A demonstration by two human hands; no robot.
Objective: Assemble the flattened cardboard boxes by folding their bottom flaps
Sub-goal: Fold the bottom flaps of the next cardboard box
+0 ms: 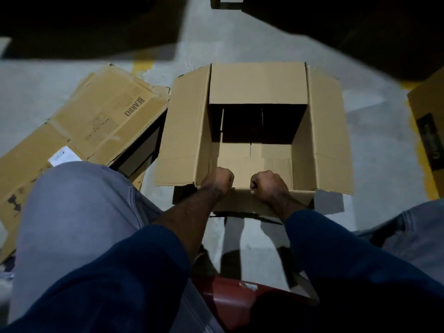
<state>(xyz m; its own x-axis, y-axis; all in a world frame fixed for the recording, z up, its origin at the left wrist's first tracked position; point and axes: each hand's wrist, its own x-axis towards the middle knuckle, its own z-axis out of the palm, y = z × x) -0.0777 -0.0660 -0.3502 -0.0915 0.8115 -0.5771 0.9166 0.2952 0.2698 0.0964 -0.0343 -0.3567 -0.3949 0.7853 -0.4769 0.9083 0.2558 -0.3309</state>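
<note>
In the head view, the box [258,82] stands upright on the concrete floor [372,140] straight ahead of the seated person, mouth up, with its side and far top flaps splayed outward. The left hand [217,179] and right hand [268,182] sit close together at the middle of the near rim. Both are clenched, fingers curled over the edge and grasping the near wall, while the near flap [242,200] hangs outward beneath the wrists. Inside, the bottom flaps [240,152] appear to lie flat and meet along a centre seam, so I judge the folding of this box done or nearly so; the step in hand looks like steadying or shifting the formed box. The next move probably calls for checking that the base holds, setting this box aside, and reaching for the flattened cardboard [103,111] lying on the floor just left of it, near the person's left knee.

The far half of the box floor is in deep shadow, so whether the flaps lock there cannot be told. The fingertips are hidden behind the rim. The top of the view is dark and unreadable, a second carton [430,131] is cut off at the right edge, and a red stool [230,299] shows only partly.
</note>
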